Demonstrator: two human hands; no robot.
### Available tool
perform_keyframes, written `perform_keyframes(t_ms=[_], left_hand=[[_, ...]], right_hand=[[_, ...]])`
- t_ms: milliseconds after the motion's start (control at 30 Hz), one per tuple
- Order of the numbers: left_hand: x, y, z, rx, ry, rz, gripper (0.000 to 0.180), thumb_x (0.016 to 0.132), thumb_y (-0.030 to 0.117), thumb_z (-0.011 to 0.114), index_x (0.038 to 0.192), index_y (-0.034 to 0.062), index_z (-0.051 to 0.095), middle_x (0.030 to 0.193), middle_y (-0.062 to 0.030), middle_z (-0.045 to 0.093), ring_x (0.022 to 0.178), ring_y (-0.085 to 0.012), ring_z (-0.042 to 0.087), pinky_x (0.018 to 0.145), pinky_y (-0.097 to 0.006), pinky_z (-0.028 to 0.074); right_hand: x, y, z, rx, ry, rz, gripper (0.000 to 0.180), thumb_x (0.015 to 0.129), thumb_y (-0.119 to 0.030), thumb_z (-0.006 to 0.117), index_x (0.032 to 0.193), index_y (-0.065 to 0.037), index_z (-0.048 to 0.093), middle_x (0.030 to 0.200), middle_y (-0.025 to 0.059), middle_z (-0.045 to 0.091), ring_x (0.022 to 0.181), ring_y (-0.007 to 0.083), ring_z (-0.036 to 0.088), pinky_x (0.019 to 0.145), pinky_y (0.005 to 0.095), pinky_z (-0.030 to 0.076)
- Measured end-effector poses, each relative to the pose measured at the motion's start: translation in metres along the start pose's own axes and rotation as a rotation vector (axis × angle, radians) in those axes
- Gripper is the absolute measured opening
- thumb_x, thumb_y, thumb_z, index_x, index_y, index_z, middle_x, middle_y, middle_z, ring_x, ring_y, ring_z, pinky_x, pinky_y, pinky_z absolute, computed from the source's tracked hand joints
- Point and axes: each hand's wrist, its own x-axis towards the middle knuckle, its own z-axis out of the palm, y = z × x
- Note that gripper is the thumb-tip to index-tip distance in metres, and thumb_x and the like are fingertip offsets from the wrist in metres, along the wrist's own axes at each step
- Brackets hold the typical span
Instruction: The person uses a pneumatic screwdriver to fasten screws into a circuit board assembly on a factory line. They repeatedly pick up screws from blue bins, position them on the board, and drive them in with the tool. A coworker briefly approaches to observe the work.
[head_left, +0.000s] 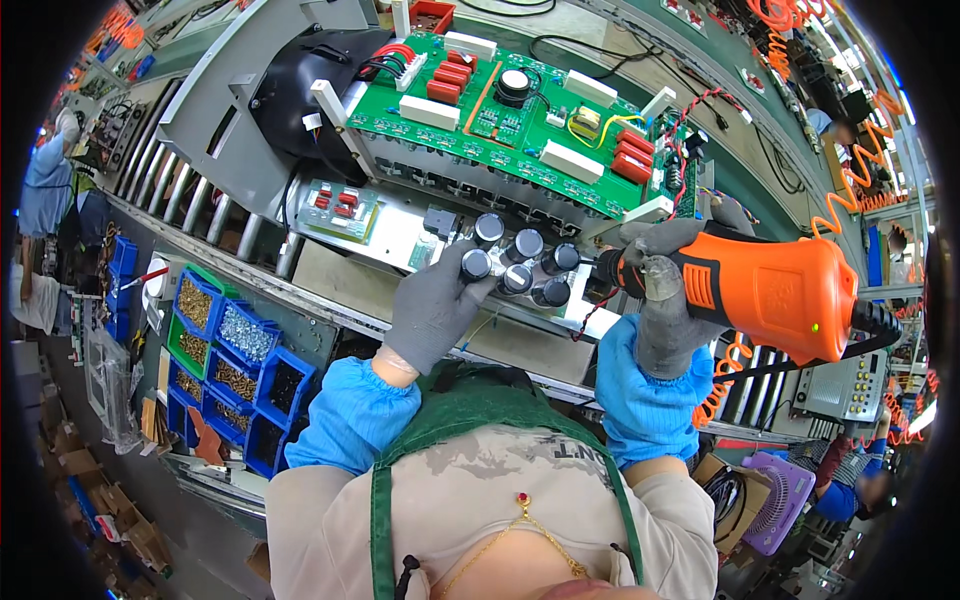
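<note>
My right hand [665, 300], in a grey glove, is wrapped round an orange electric screwdriver [770, 290]. The tool lies nearly level, its black nose pointing left at a cluster of black cylindrical capacitors [527, 244]. Its tip is hidden among them. My left hand [437, 308], gloved in grey too, has thumb and fingers closed about the nearest left capacitor [475, 265]. Behind the cluster stands a large green circuit board [500, 120] with red and white components, mounted on a metal chassis. A smaller green board [340, 211] sits to the left on the metal plate.
Blue and green bins [245, 335] of screws and small hardware stand at the left. A roller conveyor [205, 210] runs under the chassis. A grey control box [845, 385] and orange coiled hoses [850, 190] are at the right. Other people work at both edges.
</note>
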Motion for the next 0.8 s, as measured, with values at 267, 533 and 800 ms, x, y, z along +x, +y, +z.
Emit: perform_keyframes(t_ms=[267, 533, 800], left_hand=[[0.0, -0.002, 0.0, 0.021, -0.012, 0.007, 0.038, 0.079, 0.029, 0.064, 0.109, 0.0095, 0.05, 0.067, -0.0109, 0.06, 0.064, -0.0319, 0.059, 0.053, -0.041, 0.045], [0.001, 0.0, -0.002, -0.001, -0.031, -0.001, 0.038, 0.08, 0.03, 0.063, 0.108, 0.0089, 0.049, 0.068, -0.0126, 0.059, 0.064, -0.0334, 0.059, 0.054, -0.041, 0.045], [0.001, 0.002, -0.006, 0.034, -0.06, -0.044, 0.036, 0.08, 0.027, 0.063, 0.109, 0.0087, 0.051, 0.07, -0.0133, 0.062, 0.065, -0.0309, 0.062, 0.056, -0.038, 0.047]], right_hand=[[0.008, -0.002, 0.009, -0.044, -0.025, 0.104, 0.058, 0.07, 0.002, 0.065, 0.12, 0.006, 0.035, 0.076, 0.0097, 0.061, 0.069, 0.0189, 0.061, 0.066, 0.0304, 0.051], [0.008, -0.002, 0.027, -0.281, 0.013, 0.058, 0.054, 0.067, 0.01, 0.066, 0.115, 0.007, 0.041, 0.071, 0.0088, 0.062, 0.06, 0.0142, 0.059, 0.064, 0.0272, 0.049], [0.005, 0.006, 0.007, -0.169, 0.323, -0.071, 0.027, 0.065, 0.009, 0.067, 0.091, 0.003, 0.06, 0.068, 0.0067, 0.062, 0.055, 0.0125, 0.055, 0.055, 0.0272, 0.047]])
